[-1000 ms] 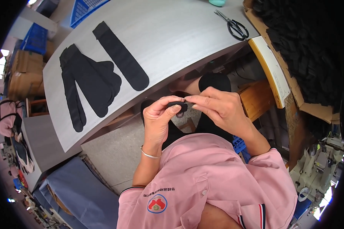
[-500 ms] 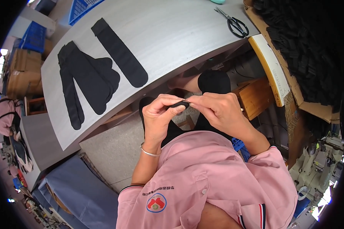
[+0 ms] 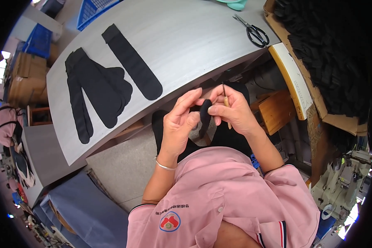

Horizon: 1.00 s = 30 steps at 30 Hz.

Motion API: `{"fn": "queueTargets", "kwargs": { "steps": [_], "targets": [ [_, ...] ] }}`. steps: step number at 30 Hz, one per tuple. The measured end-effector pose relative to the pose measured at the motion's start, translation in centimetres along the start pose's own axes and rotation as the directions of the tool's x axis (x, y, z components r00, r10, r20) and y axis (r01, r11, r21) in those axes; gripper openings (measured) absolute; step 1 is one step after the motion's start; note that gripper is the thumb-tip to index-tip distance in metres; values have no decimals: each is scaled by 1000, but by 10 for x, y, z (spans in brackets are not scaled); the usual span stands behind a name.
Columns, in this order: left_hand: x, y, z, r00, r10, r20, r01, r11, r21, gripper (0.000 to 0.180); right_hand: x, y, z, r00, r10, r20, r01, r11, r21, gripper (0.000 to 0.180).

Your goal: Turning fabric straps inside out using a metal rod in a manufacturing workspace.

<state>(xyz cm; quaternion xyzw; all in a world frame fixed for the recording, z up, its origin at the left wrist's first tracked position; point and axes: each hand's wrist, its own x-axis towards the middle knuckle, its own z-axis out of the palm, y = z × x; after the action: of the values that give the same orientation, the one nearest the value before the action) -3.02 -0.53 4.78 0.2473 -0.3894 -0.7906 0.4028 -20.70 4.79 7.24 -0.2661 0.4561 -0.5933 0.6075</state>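
Over my lap, my right hand (image 3: 231, 108) pinches the rounded end of a black sock (image 3: 205, 112). The same hand holds a slim tool with a pale wooden handle (image 3: 226, 101) and a thin dark shaft pointing up; its tip is too small to make out. Just left of the sock is my left hand (image 3: 181, 115), fingers stretched out and thumb apart, its fingertips close to the cloth. Several black socks lie fanned in a pile (image 3: 96, 89) on the grey table (image 3: 186, 45), with a single flat sock (image 3: 132, 62) to their right.
Black-handled scissors (image 3: 254, 32) lie at the table's right end. Beyond a white, wood-edged board (image 3: 291, 78) stands a carton (image 3: 339, 120) heaped with black cloth pieces (image 3: 326, 53). A wooden drawer (image 3: 275, 108) juts out near my right arm. Blue cloth (image 3: 87, 206) covers something at lower left.
My hands have drawn apart. The left fingers have let go of the sock and spread; the right hand has turned, bringing the wooden-handled tool upright and the sock's end up.
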Motion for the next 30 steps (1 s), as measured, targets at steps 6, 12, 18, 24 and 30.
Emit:
{"fn": "queueTargets", "kwargs": {
  "steps": [6, 12, 18, 24, 30],
  "targets": [
    [12, 2, -6, 975, 174, 136, -189, 976, 107, 20, -2, -1, 7, 996, -84, 12, 81, 908, -411, 24],
    [4, 12, -3, 1000, 21, -22, -23, 997, -69, 20, -15, -7, 13, 808, -580, 106, 426, 450, -785, 29],
    [-2, 4, -16, 999, 38, -27, -38, 999, 25, 24, -19, -13, 14, 793, -543, 278, 442, 197, -875, 30],
    [0, 1, -15, 994, 106, 4, -106, 994, 18, 19, -22, -15, 17, 786, -514, 344, 484, 165, -859, 30],
    [-2, 2, -21, 995, 90, 31, -92, 994, 58, 19, -25, -19, 18, 809, -454, 374, 489, 168, -856, 32]
  ]
}}
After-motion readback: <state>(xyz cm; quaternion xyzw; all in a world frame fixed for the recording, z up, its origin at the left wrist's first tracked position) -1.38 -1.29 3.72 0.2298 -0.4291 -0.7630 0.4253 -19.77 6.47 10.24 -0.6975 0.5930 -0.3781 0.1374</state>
